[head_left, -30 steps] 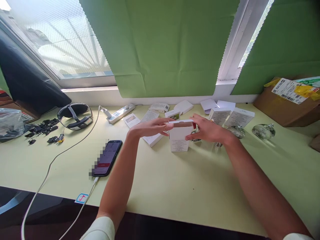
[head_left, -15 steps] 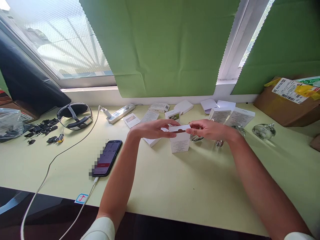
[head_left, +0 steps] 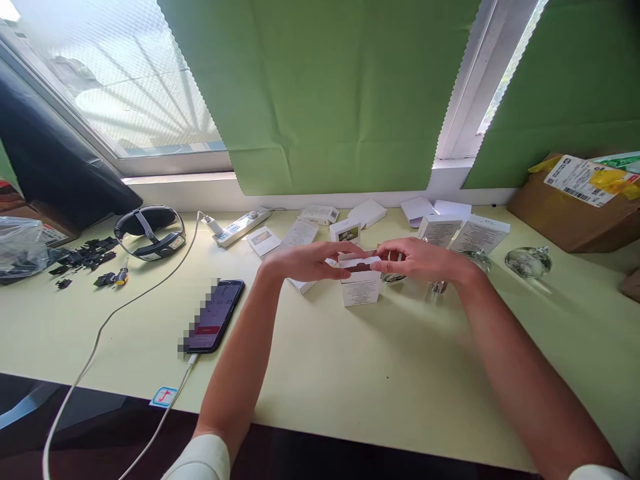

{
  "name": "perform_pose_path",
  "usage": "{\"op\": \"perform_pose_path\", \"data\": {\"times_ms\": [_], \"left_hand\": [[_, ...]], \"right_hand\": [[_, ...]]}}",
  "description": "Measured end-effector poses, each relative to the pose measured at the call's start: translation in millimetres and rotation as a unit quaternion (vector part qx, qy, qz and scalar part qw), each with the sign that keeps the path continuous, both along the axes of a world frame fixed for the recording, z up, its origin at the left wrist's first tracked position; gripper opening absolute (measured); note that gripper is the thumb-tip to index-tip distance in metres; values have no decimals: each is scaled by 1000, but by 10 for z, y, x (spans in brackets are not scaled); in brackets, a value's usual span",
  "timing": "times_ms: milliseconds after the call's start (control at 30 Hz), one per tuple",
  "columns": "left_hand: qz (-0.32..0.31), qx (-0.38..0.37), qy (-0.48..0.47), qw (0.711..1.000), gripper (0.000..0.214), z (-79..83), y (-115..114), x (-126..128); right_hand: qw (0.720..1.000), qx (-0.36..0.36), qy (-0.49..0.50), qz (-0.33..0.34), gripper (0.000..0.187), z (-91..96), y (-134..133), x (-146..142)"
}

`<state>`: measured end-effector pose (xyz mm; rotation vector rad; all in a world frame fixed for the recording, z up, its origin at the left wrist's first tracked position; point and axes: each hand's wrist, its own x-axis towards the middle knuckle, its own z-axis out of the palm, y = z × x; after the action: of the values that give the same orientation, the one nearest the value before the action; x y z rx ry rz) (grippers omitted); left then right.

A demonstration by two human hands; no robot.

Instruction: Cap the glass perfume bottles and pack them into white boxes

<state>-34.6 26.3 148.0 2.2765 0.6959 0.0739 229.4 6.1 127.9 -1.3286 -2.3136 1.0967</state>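
A small white carton (head_left: pixel 361 291) with printed text stands upright on the table, its top end facing up between my hands. My left hand (head_left: pixel 307 261) pinches the left side of the top with thumb and fingers. From the right, my right hand (head_left: pixel 417 258) grips the opposite top corner, fingertips on the flap. A dark strip shows at the top edge, and part of the flap is hidden by my fingers. Close behind my right hand lies a clear glass ornament (head_left: pixel 394 277), partly covered. Another white box (head_left: pixel 345 231) with a picture stands behind the carton.
Several white boxes lie along the window wall, and two printed ones (head_left: pixel 481 233) lean at the right. A round glass ornament (head_left: pixel 528 262) sits beyond them. To the left are a phone (head_left: pixel 216 317), a cable, a power strip (head_left: pixel 243 227), a headset (head_left: pixel 155 237) and black parts (head_left: pixel 90 255).
The white top flap has tilted and shows less of its face; a wider dark strip appears at the carton's top. My fingers have shifted slightly, while the carton stays in place.
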Motion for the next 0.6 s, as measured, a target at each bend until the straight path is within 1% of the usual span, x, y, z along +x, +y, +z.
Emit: {"op": "perform_pose_path", "data": {"times_ms": [133, 200, 300, 367, 467, 600], "left_hand": [[21, 4, 9, 1000, 52, -61, 17, 18], [26, -13, -1, 1000, 55, -92, 22, 34], [6, -50, -26, 998, 61, -122, 23, 68], [-8, -60, -30, 998, 66, -130, 21, 85], [-9, -41, -25, 999, 64, -129, 20, 97], [-10, -5, -26, 1000, 57, -125, 17, 118]], "right_hand": [[999, 54, -2, -11, 53, -56, 25, 6], [997, 70, -2, -19, 55, -78, 32, -4], [997, 70, -5, -22, 53, -81, 26, -38], [998, 62, -4, -19, 48, -69, 18, -59], [998, 58, -2, -15, 42, -54, 13, -74], [998, 62, -8, -10, 42, -60, 21, -69]]}}
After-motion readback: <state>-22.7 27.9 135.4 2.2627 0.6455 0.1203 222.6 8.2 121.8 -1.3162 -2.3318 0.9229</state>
